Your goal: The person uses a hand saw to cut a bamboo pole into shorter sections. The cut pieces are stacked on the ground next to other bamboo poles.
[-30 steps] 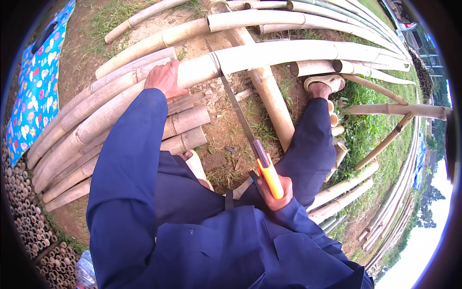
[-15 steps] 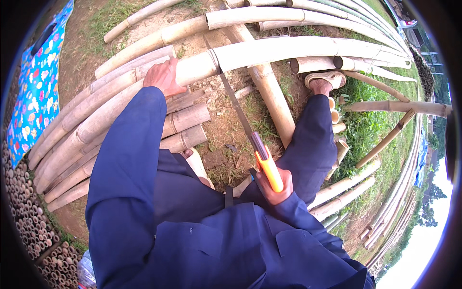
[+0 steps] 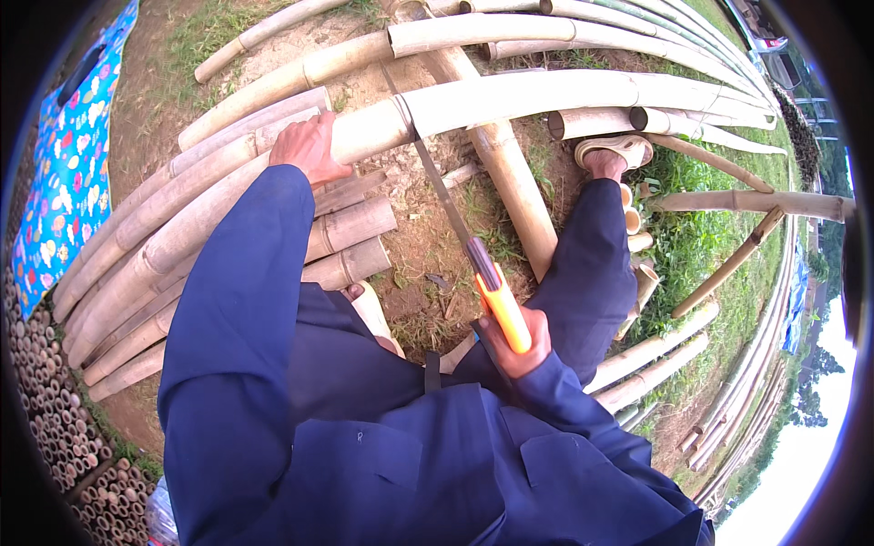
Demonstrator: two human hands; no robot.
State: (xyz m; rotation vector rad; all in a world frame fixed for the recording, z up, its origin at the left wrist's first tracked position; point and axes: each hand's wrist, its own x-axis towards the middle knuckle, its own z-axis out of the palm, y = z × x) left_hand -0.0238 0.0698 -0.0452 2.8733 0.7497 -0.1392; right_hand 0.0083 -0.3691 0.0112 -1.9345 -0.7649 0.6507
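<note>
A long pale bamboo pole (image 3: pixel 537 95) runs across the view in front of me. My left hand (image 3: pixel 309 150) is wrapped over it, gripping it left of a dark cut line. In my right hand (image 3: pixel 526 348) is a hand saw (image 3: pixel 445 200) with an orange handle. Its narrow blade crosses the pole at that cut line, and its tip shows beyond the pole's far side. How deep the blade sits in the bamboo I cannot tell. Beneath the pole, a thick bamboo crosspiece (image 3: pixel 510 173) lies slantwise as a support.
Cut bamboo lengths (image 3: pixel 350 227) lie beside my left foot. More long poles (image 3: pixel 482 32) stretch across the far side. A sandalled foot (image 3: pixel 610 155) stands at right, near a bamboo frame (image 3: pixel 746 204). A blue patterned sheet (image 3: pixel 73 173) and stacked bamboo pieces (image 3: pixel 64 409) are at left.
My right hand and the saw handle have shifted slightly to the left and up, the blade staying in the same cut line. My left hand keeps its hold on the pole.
</note>
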